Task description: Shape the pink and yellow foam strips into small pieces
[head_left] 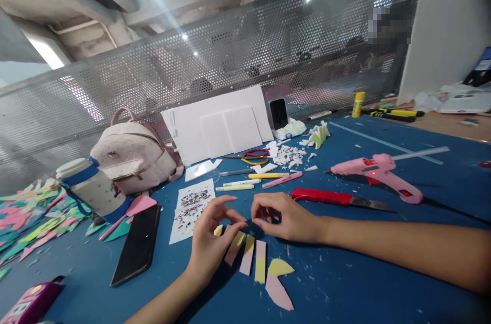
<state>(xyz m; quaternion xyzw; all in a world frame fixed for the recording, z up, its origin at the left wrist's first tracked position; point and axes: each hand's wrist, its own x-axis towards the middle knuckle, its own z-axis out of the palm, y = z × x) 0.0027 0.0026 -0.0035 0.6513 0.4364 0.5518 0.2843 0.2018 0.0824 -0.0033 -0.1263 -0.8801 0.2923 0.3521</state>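
Observation:
My left hand [213, 229] is curled on the blue table, thumb and a fingertip pinched together. Close to its right, my right hand [287, 216] has its fingers bent in, thumb against the index finger. Whatever either pinch holds, if anything, is too small or hidden to make out. Below the hands lie pink-and-yellow strips [260, 261], set side by side in a fanned row; the left hand partly covers the leftmost. A yellow piece [218, 231] shows behind my left thumb. Nearer me lies a two-lobed pink-and-yellow cutout [279, 288].
Right of my hands are a red-handled knife [322, 196] and a pink glue gun [378, 170] with a cord. Behind lie markers [268, 176], scissors [256, 154] and white scraps. On the left are a phone [138, 242], a bottle [92, 188], a backpack [134, 153] and coloured scraps [34, 216].

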